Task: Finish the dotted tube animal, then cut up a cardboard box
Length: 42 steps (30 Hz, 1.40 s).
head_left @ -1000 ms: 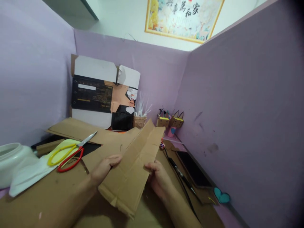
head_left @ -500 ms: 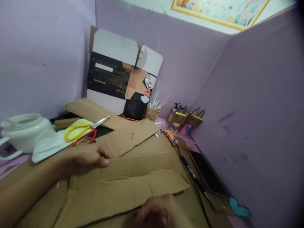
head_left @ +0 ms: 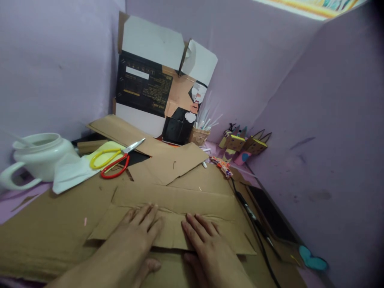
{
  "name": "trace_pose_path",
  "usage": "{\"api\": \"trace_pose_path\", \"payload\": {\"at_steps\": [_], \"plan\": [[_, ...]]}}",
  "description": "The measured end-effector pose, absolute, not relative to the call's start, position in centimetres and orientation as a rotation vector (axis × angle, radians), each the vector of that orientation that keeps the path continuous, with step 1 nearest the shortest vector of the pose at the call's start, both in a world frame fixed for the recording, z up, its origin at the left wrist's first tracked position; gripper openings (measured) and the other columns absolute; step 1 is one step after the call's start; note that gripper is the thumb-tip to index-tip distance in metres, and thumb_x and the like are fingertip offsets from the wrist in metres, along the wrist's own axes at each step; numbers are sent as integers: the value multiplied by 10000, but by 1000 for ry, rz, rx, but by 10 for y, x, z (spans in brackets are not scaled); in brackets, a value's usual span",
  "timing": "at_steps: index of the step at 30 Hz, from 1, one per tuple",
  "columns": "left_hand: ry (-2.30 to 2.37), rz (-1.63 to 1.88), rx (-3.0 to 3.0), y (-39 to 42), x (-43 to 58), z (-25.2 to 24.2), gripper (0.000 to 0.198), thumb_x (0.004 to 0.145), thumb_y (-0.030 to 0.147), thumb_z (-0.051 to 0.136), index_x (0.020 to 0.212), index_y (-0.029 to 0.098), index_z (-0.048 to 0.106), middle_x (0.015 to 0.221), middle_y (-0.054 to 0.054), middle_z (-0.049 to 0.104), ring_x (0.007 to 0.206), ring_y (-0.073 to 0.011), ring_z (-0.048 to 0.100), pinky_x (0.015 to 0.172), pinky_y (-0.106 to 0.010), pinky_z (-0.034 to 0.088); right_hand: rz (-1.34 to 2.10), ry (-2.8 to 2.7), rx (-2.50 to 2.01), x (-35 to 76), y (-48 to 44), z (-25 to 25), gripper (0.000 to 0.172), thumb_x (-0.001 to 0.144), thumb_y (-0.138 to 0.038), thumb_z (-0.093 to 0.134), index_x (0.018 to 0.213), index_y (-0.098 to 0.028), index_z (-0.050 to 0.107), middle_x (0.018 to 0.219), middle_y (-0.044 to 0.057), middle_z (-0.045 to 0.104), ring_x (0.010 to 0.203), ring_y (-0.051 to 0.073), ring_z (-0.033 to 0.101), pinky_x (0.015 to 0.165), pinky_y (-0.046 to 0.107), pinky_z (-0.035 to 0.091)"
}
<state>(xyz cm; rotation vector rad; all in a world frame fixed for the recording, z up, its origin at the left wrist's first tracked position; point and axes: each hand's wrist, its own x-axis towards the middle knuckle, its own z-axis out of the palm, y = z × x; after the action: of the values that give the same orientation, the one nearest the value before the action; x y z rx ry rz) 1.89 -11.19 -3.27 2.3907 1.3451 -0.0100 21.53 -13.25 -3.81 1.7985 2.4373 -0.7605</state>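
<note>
A creased brown cardboard piece (head_left: 177, 199) lies in front of me, with a fold line running across it and small cuts near its ends. My left hand (head_left: 141, 230) rests on its left half, fingers stretched out flat near the crease and thumb below the near edge. On the right half, my right hand (head_left: 204, 236) lies flat too, its fingers extended and its thumb partly hidden under the palm. Beneath is a larger cardboard sheet (head_left: 60, 228). Scissors (head_left: 117, 158) with one yellow and one red handle lie beyond my left hand.
At left stands a white teapot-like vessel (head_left: 45, 160) beside a white cloth or paper (head_left: 70, 172). A printed box (head_left: 144, 86) leans on the wall. Right are a black pen-like tool with a cord (head_left: 250, 214), a dark flat panel (head_left: 271, 212) and cardboard figures (head_left: 235, 142).
My left hand has left the cardboard's far edge and come down flat on it. My right hand has moved up onto the piece. The view has tilted downward.
</note>
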Motion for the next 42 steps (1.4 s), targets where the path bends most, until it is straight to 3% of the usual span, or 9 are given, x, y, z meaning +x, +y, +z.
{"api": "trace_pose_path", "payload": {"at_steps": [4,7,9,15,20,26,42], "plan": [[1367,-3,2496,-111,19,-58,630,727,397,535,1314,207,409,1414,-161,233,1308,-399,173,996,-638,163,-761,2485,1819,211,-141,-57,790,707,-440,595,1371,-161,270,1425,122,144,1307,432,135,992,671,146],[1360,70,2590,-116,15,-69,596,774,397,489,1332,223,372,1422,-155,219,1311,-399,160,982,-664,146,-706,2545,1827,214,-148,-69,837,733,-604,483,1386,-158,208,1436,115,90,1309,441,49,963,721,57],[1359,72,2620,-119,12,-70,578,789,406,473,1331,229,376,1426,-150,228,1310,-393,183,979,-657,173,-667,2543,1851,215,-150,-66,829,736,-653,432,1385,-178,232,1442,103,108,1309,443,55,954,730,65],[1414,105,2731,-116,8,-63,499,814,426,451,1295,296,432,1412,-92,327,1285,-332,304,982,-561,293,-548,2519,2030,207,-148,-41,527,857,-529,315,1269,-241,471,1396,27,377,1291,337,289,1023,575,243],[1378,115,2788,-113,8,-65,506,802,469,449,1273,284,467,1378,-89,388,1241,-346,375,939,-558,355,-491,2574,2045,206,-154,-55,658,804,-623,352,1312,-208,407,1438,29,280,1317,363,204,1045,603,168],[1406,267,2884,-111,6,-87,477,806,453,447,1253,292,492,1354,-77,429,1222,-341,405,925,-541,372,-471,2657,2113,211,-158,-66,580,838,-589,321,1301,-248,401,1443,-25,273,1331,313,196,1067,567,175],[1396,474,3038,-108,-1,-109,490,812,487,432,1262,298,482,1360,-74,430,1217,-328,407,930,-498,313,-518,2695,2133,213,-159,-66,539,837,-548,373,1291,-259,399,1445,-33,278,1325,305,214,1068,560,178]]}}
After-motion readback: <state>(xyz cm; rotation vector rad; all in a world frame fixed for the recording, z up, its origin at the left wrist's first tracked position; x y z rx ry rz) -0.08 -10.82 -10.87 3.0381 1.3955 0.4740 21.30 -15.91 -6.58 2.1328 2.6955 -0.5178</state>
